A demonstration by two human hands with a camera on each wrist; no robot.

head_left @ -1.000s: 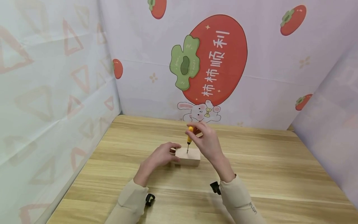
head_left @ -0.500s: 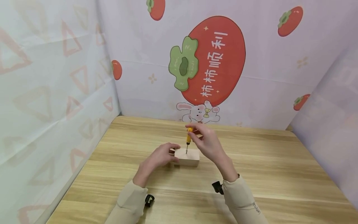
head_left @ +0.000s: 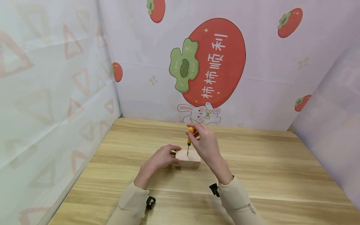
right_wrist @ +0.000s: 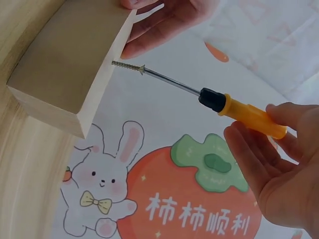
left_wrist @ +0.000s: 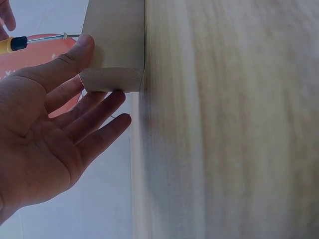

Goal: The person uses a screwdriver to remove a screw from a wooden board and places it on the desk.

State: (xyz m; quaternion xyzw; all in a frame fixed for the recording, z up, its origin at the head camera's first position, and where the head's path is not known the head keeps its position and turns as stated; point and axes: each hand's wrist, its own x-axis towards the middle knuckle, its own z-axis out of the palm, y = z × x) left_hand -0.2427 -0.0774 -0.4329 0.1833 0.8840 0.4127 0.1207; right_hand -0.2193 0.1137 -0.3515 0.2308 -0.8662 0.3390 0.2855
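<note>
Block [head_left: 190, 161]: While it lay on the wood table [head_left: 270, 175], its long side went left to right, and its left end was by the left hand [head_left: 160, 157].
Driver [right_wrist: 213, 99]: It stood nearly straight up over the block, with its top leaning a little to the right. It had a yellow handle, a black collar and a thin shiny rod.
Screw [right_wrist: 128, 66]: It sat at the end of the rod, with its tip at the top of the block. Much of its thread showed. I could not tell how deep the tip was.
Left hand: It held the block's left end, thumb on the near side, fingers at the end and far side.
Right hand [head_left: 207, 144]: It pinched the top of the yellow handle with thumb and fingers.
Sleeves [head_left: 130, 200]: Both were cream, with something black by each one.
Far wall [head_left: 140, 106]: It had a big red fruit [head_left: 234, 59] and a white rabbit [head_left: 199, 113].
</note>
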